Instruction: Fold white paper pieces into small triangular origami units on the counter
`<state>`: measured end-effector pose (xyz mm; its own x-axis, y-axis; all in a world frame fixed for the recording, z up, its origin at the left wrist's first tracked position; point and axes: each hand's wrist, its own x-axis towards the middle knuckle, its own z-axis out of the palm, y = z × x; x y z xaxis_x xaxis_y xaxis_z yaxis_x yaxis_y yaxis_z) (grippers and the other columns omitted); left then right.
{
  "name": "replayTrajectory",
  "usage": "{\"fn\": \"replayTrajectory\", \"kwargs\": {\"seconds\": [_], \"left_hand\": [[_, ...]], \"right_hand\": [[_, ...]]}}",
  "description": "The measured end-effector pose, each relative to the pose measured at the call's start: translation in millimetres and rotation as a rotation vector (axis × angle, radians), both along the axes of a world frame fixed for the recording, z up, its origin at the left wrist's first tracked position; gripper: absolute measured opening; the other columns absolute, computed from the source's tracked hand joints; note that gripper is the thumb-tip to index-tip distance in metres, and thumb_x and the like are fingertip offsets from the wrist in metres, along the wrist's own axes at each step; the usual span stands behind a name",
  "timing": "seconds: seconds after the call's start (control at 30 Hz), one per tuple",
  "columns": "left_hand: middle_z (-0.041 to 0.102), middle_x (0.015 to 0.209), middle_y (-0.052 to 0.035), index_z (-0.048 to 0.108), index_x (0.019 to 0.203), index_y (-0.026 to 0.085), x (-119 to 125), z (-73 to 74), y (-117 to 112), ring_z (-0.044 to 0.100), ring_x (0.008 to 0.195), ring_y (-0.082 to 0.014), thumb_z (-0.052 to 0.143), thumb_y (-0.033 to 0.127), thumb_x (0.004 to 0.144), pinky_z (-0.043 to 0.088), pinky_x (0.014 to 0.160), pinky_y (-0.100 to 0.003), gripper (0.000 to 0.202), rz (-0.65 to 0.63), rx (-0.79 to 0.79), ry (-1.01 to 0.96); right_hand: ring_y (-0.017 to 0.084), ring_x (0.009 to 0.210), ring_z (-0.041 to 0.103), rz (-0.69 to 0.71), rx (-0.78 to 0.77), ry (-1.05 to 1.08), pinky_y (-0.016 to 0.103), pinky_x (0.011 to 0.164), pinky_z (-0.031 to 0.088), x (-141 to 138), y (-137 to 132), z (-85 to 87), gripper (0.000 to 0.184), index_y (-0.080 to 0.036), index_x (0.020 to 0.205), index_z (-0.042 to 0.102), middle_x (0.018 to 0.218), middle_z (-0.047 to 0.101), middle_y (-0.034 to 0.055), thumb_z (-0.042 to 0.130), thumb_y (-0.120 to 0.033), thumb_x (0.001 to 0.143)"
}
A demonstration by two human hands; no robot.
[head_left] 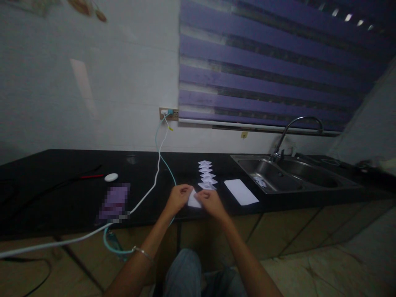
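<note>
Between my two hands is a small white piece of paper (194,200), with a slanted upper edge, near the counter's front edge. My left hand (179,197) pinches its left side, fingers closed. On the other side, my right hand (210,201) grips the paper near its upper right edge, fingers closed too. Just beyond my hands, several folded white paper pieces (207,175) with pointed ends lie in a column. To the right of my right hand rests a flat white rectangle of paper (241,192).
A double steel sink (247,164) with a curved faucet (291,123) is at the right. White and teal cables (148,193) run from a wall socket (168,113) across the black counter (74,165). A white round object (111,177) and a pixelated purple item (115,200) lie left.
</note>
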<state>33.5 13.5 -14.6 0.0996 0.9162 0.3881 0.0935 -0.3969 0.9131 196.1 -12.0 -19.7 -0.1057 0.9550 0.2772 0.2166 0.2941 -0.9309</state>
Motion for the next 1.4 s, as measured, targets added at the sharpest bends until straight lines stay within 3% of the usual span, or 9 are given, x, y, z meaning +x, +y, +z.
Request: {"fn": "replayTrajectory", "kwargs": {"seconds": [0.2, 0.3, 0.43, 0.63, 0.77, 1.0, 1.17, 1.4], "left_hand": [[0.07, 0.075, -0.0069, 0.07, 0.076, 0.012, 1, 4.4, -4, 0.064, 0.071, -0.0189, 0.062, 0.037, 0.075, 0.047, 0.063, -0.024, 0.026, -0.039, 0.006, 0.032], [0.067, 0.07, -0.0041, 0.068, 0.079, 0.012, 3, 4.1, -5, 0.06, 0.063, -0.0156, 0.061, 0.042, 0.076, 0.043, 0.056, -0.022, 0.03, -0.092, -0.024, 0.057], [0.059, 0.059, 0.0004, 0.063, 0.068, 0.013, 6, 3.3, -8, 0.052, 0.056, -0.0129, 0.061, 0.046, 0.075, 0.037, 0.052, -0.02, 0.033, -0.14, -0.013, 0.157], [0.057, 0.061, -0.0001, 0.063, 0.07, 0.015, 4, 4.1, -12, 0.05, 0.06, -0.0148, 0.05, 0.045, 0.083, 0.038, 0.056, -0.022, 0.035, -0.184, 0.026, 0.222], [0.058, 0.065, -0.0004, 0.062, 0.074, 0.016, 3, -0.7, -10, 0.05, 0.06, -0.0142, 0.041, 0.043, 0.089, 0.038, 0.057, -0.022, 0.037, -0.187, 0.051, 0.265], [0.055, 0.062, 0.0004, 0.059, 0.07, 0.017, 2, -6.8, -8, 0.048, 0.057, -0.0141, 0.044, 0.043, 0.087, 0.034, 0.051, -0.022, 0.035, -0.203, 0.017, 0.254], [0.051, 0.062, 0.0018, 0.053, 0.067, 0.017, 3, -3.2, -8, 0.044, 0.057, -0.0125, 0.04, 0.043, 0.089, 0.033, 0.055, -0.022, 0.037, -0.245, 0.047, 0.3], [0.046, 0.062, 0.0023, 0.047, 0.064, 0.017, 5, -9.1, 2, 0.042, 0.06, -0.0123, 0.039, 0.05, 0.087, 0.031, 0.055, -0.022, 0.041, -0.2, 0.029, 0.267]], "right_hand": [[0.008, 0.045, 0.041, -0.033, -0.036, 0.049, 0.021, 0.044, 0.03, -1, 0, 2.6, 0.028, -0.012, 0.061, 0.063, 0.05, 0.054, -0.0023, 0.07, -0.039, 0.067], [0.008, 0.045, 0.04, -0.07, -0.025, 0.067, 0.021, 0.044, 0.029, -1, 1, 2.3, 0.031, -0.012, 0.06, 0.063, 0.05, 0.051, -0.0021, 0.071, -0.04, 0.067], [0.008, 0.045, 0.038, -0.102, 0.009, 0.102, 0.021, 0.044, 0.028, 1, 1, 2.7, 0.035, -0.013, 0.057, 0.061, 0.049, 0.049, -0.0024, 0.07, -0.044, 0.068], [0.01, 0.05, 0.042, -0.039, 0.009, 0.086, 0.022, 0.047, 0.031, 6, 1, 4.0, 0.039, -0.014, 0.057, 0.059, 0.053, 0.05, -0.0016, 0.064, -0.049, 0.073], [0.012, 0.054, 0.047, 0.017, -0.015, 0.076, 0.021, 0.049, 0.033, 9, -1, 4.5, 0.033, -0.014, 0.064, 0.064, 0.059, 0.055, -0.0001, 0.06, -0.044, 0.077], [0.009, 0.049, 0.038, 0.052, 0.06, 0.031, 0.021, 0.047, 0.026, 10, -2, 6.4, 0.025, -0.013, 0.062, 0.064, 0.053, 0.048, -0.0029, 0.06, -0.034, 0.076], [0.009, 0.051, 0.039, 0.013, 0.097, 0.032, 0.021, 0.048, 0.028, 9, -6, 5.6, 0.023, -0.012, 0.065, 0.066, 0.054, 0.05, -0.0021, 0.059, -0.031, 0.076], [0.01, 0.054, 0.045, 0.172, 0.062, -0.043, 0.021, 0.05, 0.033, 5, -8, 3.5, 0.028, -0.01, 0.067, 0.066, 0.059, 0.056, 0.0005, 0.061, -0.035, 0.078]]}}
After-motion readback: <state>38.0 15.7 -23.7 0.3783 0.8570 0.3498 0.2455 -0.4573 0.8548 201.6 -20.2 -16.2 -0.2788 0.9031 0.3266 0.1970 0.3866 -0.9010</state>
